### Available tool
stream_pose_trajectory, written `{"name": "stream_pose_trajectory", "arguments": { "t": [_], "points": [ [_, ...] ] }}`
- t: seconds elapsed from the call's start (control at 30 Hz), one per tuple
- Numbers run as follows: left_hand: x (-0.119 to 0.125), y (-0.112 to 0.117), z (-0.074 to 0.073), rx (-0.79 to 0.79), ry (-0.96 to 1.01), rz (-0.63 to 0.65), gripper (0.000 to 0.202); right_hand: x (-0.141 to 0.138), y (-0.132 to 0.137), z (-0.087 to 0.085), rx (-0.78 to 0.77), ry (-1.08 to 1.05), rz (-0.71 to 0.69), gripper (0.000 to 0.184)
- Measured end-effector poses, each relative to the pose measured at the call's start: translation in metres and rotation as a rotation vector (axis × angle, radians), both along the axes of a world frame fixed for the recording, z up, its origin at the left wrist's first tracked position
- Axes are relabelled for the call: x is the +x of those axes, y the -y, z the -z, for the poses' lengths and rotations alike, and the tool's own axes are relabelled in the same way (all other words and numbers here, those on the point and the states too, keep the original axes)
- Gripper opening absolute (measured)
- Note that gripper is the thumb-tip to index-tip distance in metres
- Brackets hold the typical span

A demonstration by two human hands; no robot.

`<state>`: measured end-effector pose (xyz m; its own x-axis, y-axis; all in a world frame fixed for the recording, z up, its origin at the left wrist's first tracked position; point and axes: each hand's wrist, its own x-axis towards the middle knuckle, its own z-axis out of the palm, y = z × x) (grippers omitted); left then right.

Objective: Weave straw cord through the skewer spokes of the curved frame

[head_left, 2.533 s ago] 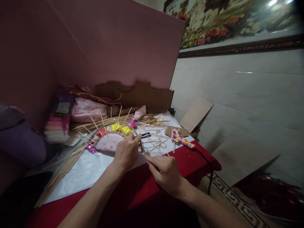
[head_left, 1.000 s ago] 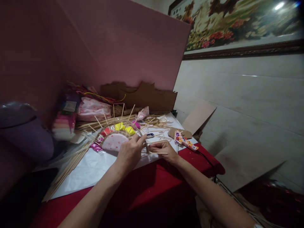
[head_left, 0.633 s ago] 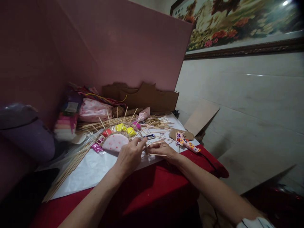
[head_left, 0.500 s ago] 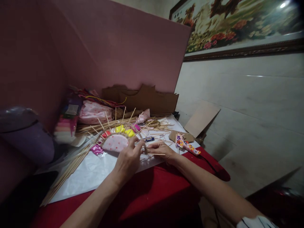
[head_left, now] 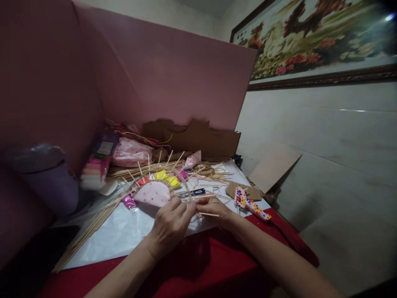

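Observation:
A half-round piece covered in pink dotted fabric (head_left: 153, 194) has thin wooden sticks (head_left: 170, 158) fanning out from its curved edge, with an arc of twine crossing them. My left hand (head_left: 170, 221) is closed at the right end of this piece, gripping its edge. Beside it, my right hand (head_left: 214, 209) pinches the twine near the lowest stick (head_left: 208, 214), fingertips almost touching the left ones. The exact grip is partly hidden by the fingers. Just behind the hands lies a blue utility knife (head_left: 198, 192).
A floral-patterned glue gun (head_left: 252, 205) rests on cardboard (head_left: 231, 188) at right. Yellow packets (head_left: 173, 181), a magenta packet (head_left: 129, 201) and bundled sticks (head_left: 89, 227) lie on the white sheet (head_left: 102, 244). A twine ball (head_left: 160, 155) and pink dotted cloth (head_left: 132, 152) stand behind.
The view has tilted up a little, so the scene sits lower and further right. Both hands stay at the right end of the fabric piece, with fingers slightly shifted.

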<state>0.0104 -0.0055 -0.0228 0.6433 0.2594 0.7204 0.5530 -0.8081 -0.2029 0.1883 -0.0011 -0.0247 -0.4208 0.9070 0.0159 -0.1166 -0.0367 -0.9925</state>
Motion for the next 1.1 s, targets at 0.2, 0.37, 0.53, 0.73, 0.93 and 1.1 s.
{"name": "stream_pose_trajectory", "arguments": {
  "t": [0.2, 0.37, 0.53, 0.73, 0.93, 1.1],
  "points": [
    [-0.0005, -0.0004, -0.0014, 0.078, 0.014, 0.102, 0.021, 0.0012, 0.0009, 0.0072, 0.01, -0.01, 0.053, 0.032],
    [-0.0022, -0.0007, 0.0006, 0.055, 0.072, 0.134, 0.025, 0.0031, 0.0053, 0.0049, 0.005, 0.046, 0.09, 0.032],
    [-0.0038, 0.001, 0.0018, 0.073, 0.054, 0.154, 0.03, 0.0042, 0.0045, 0.0046, -0.023, 0.034, 0.096, 0.031],
    [-0.0033, 0.0004, 0.0023, 0.079, 0.048, 0.153, 0.028, 0.0061, 0.0008, 0.0106, -0.01, 0.049, 0.111, 0.028],
    [-0.0033, -0.0007, 0.0018, 0.087, 0.048, 0.151, 0.024, 0.006, -0.0006, 0.0096, 0.014, 0.089, 0.125, 0.03],
    [-0.0028, -0.0023, 0.0041, 0.075, 0.043, 0.142, 0.023, 0.0045, -0.0012, 0.0095, 0.021, 0.104, 0.165, 0.031]
  ]
}}
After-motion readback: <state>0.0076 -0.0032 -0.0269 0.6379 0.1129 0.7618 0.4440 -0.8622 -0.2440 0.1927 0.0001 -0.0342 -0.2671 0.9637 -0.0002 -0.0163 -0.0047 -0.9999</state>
